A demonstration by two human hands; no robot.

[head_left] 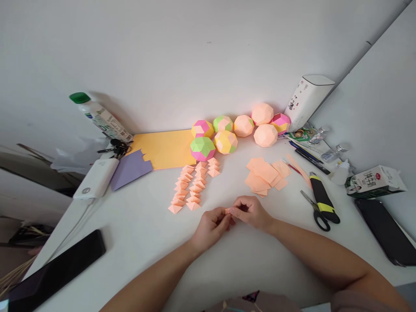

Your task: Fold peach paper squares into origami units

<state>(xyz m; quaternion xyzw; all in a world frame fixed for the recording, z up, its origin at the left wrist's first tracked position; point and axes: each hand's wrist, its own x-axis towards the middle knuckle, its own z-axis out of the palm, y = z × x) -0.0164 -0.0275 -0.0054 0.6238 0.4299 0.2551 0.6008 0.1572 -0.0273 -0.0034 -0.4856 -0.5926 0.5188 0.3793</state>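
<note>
the paper, a small peach piece, sits between the hands over the near middle of the table. left hand: closed, thumb and fingers pinching one side. right hand: closed likewise, thumb and forefinger on the other side. most of the piece is hidden by fingers; its fold state cannot be told.

surroundings: folded pieces stand in rows beyond the left hand; flat sheets lie loosely stacked beyond the right; scissors lie further right.

handling, judged: very light, thin, fairly stiff along a crease, easily bent or crumpled. best held by fingertips at edges or folds, pressed lightly.
</note>
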